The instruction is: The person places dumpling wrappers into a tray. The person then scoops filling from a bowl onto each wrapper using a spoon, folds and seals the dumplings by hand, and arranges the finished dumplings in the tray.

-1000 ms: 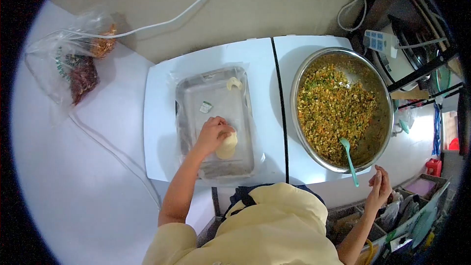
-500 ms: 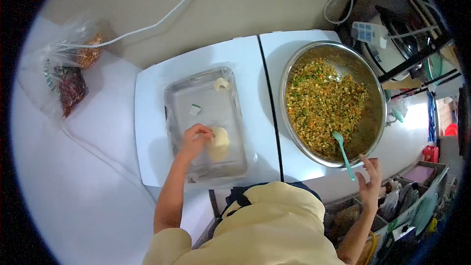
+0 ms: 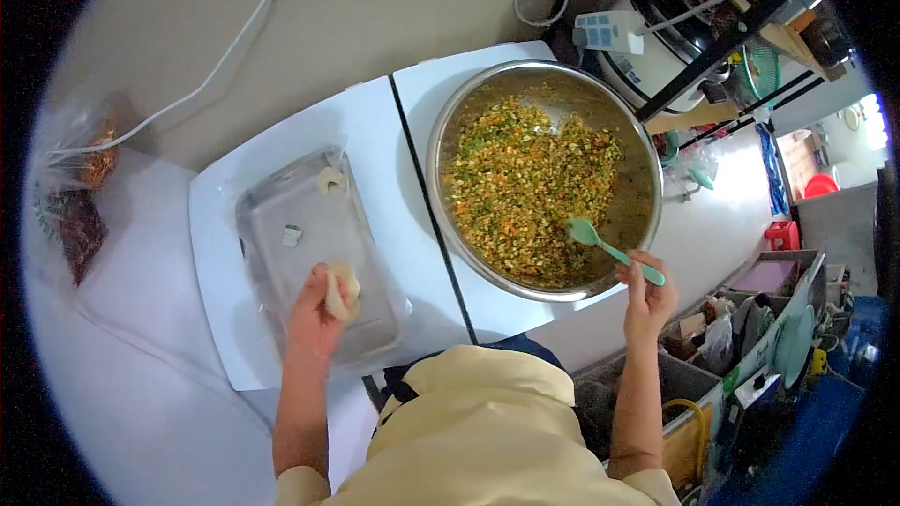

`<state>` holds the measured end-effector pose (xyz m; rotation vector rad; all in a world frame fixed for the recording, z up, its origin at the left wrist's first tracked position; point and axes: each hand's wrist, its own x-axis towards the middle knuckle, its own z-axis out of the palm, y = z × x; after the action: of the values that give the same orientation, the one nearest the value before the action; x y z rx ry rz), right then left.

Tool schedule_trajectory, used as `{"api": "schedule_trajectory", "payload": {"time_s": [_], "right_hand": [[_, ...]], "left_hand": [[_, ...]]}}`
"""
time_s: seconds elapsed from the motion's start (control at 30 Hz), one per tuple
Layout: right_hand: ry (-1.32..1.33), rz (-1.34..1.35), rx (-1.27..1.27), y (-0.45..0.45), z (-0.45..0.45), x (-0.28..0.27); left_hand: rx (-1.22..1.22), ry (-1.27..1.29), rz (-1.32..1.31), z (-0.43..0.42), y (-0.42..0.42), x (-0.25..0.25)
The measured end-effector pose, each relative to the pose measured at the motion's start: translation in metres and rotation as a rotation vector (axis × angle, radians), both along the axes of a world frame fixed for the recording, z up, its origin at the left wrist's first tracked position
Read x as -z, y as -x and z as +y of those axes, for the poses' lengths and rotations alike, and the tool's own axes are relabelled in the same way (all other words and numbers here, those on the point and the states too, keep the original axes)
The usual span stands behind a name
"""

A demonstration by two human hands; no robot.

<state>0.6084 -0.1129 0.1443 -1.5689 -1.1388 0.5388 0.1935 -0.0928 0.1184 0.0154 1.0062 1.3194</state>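
Observation:
My left hand is closed around pale round dough wrappers, held over the near part of a metal tray lined with clear plastic; whether it is one or several, I cannot tell. At the tray's far end lies a small folded dumpling, and a small printed packet rests near the middle. My right hand pinches the handle of a light green spoon. The spoon's head touches the chopped vegetable filling inside a large steel bowl.
Tray and bowl stand on a white surface split by a dark gap. Far left is a clear bag with dark contents. A power strip hangs by a rack at the upper right. Crates of kitchen goods sit lower right.
My left hand has picked the dough up from the tray. My right hand, open beside the bowl before, has closed on the spoon handle. The view has shifted, so the surroundings appear further left.

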Motion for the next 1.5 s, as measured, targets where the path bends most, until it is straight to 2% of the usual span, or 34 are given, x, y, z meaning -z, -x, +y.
{"api": "schedule_trajectory", "payload": {"time_s": [0.03, 0.07, 0.13, 0.2, 0.33, 0.4, 0.43, 0.53, 0.63, 0.83, 1.07, 1.23, 1.37, 1.5], "right_hand": [[0.035, 0.027, -0.012, 0.004, 0.004, -0.005], [0.035, 0.023, -0.006, 0.007, 0.007, -0.003], [0.139, 0.074, -0.074, 0.011, 0.012, 0.007], [0.177, 0.048, -0.104, 0.015, 0.011, 0.012], [0.131, 0.237, -0.195, 0.023, 0.011, 0.013], [0.302, 0.105, -0.237, 0.024, 0.012, 0.015], [0.302, 0.245, -0.255, 0.029, 0.014, 0.013], [0.313, 0.254, -0.32, 0.035, 0.02, 0.008], [0.29, 0.408, -0.261, 0.036, 0.022, 0.004], [0.347, 0.545, -0.253, 0.038, 0.031, -0.003], [0.312, 0.749, -0.134, 0.032, 0.033, -0.008], [0.207, 0.863, -0.08, 0.025, 0.027, -0.01], [0.148, 0.867, -0.087, 0.027, 0.018, -0.026], [0.029, 0.67, -0.129, 0.034, 0.005, -0.033]], "left_hand": [[-0.028, 0.134, 0.056, 0.001, -0.017, -0.005], [-0.022, 0.133, 0.053, 0.002, -0.029, -0.009], [0.33, -0.008, 0.013, 0.003, -0.049, -0.014], [0.345, -0.028, -0.01, 0.005, -0.068, -0.02], [0.375, -0.042, -0.087, 0.008, -0.09, -0.027], [0.377, -0.035, -0.116, 0.013, -0.099, -0.029], [0.379, -0.028, -0.143, 0.015, -0.104, -0.03], [0.34, 0.023, -0.124, 0.019, -0.115, -0.037], [0.326, -0.039, -0.071, 0.022, -0.121, -0.036], [0.298, -0.026, -0.082, 0.024, -0.123, -0.04], [0.309, -0.102, -0.082, 0.031, -0.127, -0.041], [0.421, -0.099, -0.088, 0.035, -0.131, -0.029], [0.525, -0.132, -0.209, 0.04, -0.15, -0.028], [0.503, -0.147, -0.341, 0.048, -0.173, -0.037]]}}
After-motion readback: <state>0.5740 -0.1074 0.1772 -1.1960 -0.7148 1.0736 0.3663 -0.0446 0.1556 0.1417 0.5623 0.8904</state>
